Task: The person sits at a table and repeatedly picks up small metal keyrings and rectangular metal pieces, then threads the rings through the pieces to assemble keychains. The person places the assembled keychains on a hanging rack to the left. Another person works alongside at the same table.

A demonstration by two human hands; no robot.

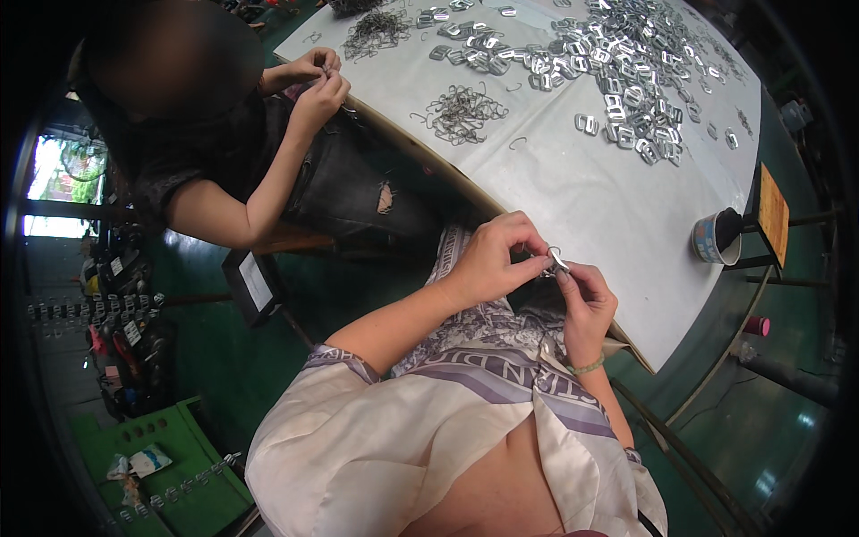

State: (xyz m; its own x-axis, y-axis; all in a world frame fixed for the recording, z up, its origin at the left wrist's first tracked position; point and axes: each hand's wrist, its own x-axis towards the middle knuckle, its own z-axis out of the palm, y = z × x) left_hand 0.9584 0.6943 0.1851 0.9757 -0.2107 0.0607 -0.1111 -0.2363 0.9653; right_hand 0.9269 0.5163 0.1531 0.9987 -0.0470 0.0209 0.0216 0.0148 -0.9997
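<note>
Above the near edge of the table, my left hand [490, 261] and my right hand [586, 309] meet fingertip to fingertip. Between the right thumb and fingers is a small shiny metal buckle [559, 262]. My left thumb and forefinger pinch at its upper end, where a thin curved wire [553, 250] shows. Fingers partly cover both pieces, so how they join is hidden. Bent wire pieces [463, 114] lie in a loose heap beyond my left hand. Farther off, many silver buckles [626, 98] are spread in a large pile.
A pale sheet covers the table [573, 183]. At its right stand a cup [716, 237] with dark contents and a wooden-topped stool [774, 219]. To the left, a co-worker [242, 170] sits with both hands at the table edge. Another wire heap [376, 34] lies near them.
</note>
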